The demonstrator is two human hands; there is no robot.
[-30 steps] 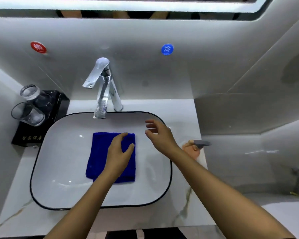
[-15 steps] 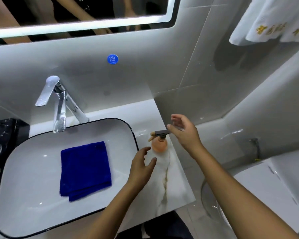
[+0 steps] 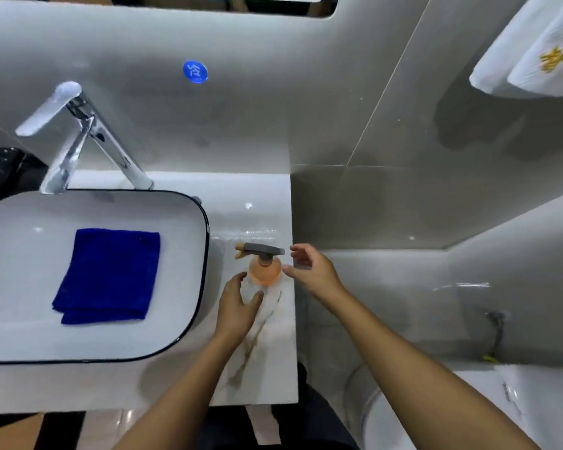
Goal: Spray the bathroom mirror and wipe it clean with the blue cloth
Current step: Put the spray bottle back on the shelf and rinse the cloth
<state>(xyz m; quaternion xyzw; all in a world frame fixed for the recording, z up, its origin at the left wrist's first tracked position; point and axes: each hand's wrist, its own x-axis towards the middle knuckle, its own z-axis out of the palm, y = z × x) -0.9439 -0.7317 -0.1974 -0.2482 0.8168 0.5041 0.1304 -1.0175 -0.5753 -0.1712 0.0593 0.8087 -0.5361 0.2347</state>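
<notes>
A folded blue cloth (image 3: pixel 108 275) lies flat inside the white basin (image 3: pixel 189 323). An orange spray bottle (image 3: pixel 264 270) with a grey trigger head stands on the marble counter to the right of the basin. My left hand (image 3: pixel 238 303) hovers just in front of and left of the bottle, fingers relaxed, holding nothing. My right hand (image 3: pixel 312 271) is right beside the bottle's right side, fingers loosely spread, close to the trigger head but not gripping it. Only the bottom edge of the mirror (image 3: pixel 228 1) shows at the top.
A chrome tap (image 3: pixel 78 138) stands behind the basin. A black tray (image 3: pixel 4 170) sits at the far left. White towels (image 3: pixel 530 56) hang at the upper right. The counter (image 3: pixel 267 368) ends just right of the bottle; a toilet (image 3: pixel 468 414) is below right.
My left hand left the blue cloth in the basin and moved right to the spray bottle. My right hand also closed in on the bottle. The view swung to the right.
</notes>
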